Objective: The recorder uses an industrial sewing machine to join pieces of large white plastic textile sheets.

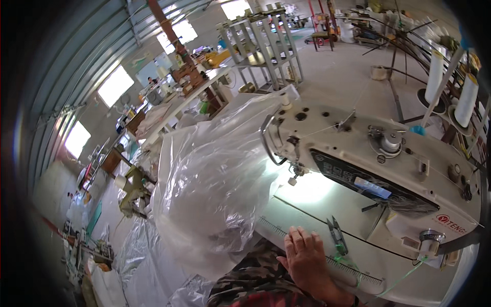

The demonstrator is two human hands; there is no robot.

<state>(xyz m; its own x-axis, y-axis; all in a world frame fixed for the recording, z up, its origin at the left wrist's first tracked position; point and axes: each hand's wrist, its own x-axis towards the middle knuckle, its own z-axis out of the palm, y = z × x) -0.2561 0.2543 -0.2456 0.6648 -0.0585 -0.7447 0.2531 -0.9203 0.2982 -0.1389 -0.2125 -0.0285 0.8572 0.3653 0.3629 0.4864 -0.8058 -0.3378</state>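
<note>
My right hand (307, 260) lies back up on the near edge of the sewing table (353, 220), fingers stretched forward and holding nothing visible. Beneath it runs a ruler strip (358, 272) fixed along the edge. Just right of the fingers lies a pair of thread snips (337, 236), blades pointing away, with a green thread (401, 281) trailing beside it. The pale industrial sewing machine (368, 153) stands beyond, its lamp lighting the bed near the needle. A large clear plastic sheet (204, 184) is bunched left of the needle and hangs off the table. My left hand is not visible.
Camouflage cloth (243, 279) shows at my lower front. White thread cones (466, 100) stand at the right. A metal rack (271, 61) and a long cluttered worktable (174, 110) are farther back. More plastic (140, 261) lies on the floor at left.
</note>
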